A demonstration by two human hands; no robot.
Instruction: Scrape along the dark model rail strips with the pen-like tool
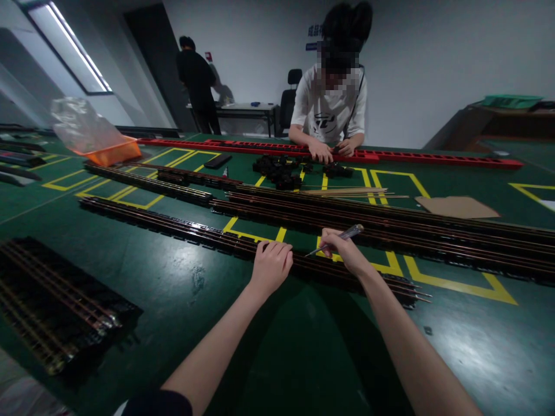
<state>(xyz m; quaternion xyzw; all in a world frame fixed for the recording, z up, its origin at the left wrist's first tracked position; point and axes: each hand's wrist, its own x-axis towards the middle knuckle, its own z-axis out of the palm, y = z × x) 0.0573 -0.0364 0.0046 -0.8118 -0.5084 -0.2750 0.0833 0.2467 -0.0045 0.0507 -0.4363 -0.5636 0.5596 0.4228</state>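
Observation:
A long black strip [173, 224] with copper-coloured rods along it lies across the green table in front of me. My left hand [273, 263] grips this strip near its middle, fingers bent over its far side. In my right hand [336, 245] is a screwdriver [353, 231], held at a slant with its handle up to the right. Its thin shaft points down and left, the tip at the strip just right of my left hand. Bare rod ends [422, 296] stick out past the strip's right end.
More black strips [390, 228] lie just behind, and others [56, 300] at the near left. Across the table, a person [332, 110] handles small black parts by a red rail [433, 157]. An orange bin [113, 153], loose black parts [277, 170] and cardboard [457, 206] are also there.

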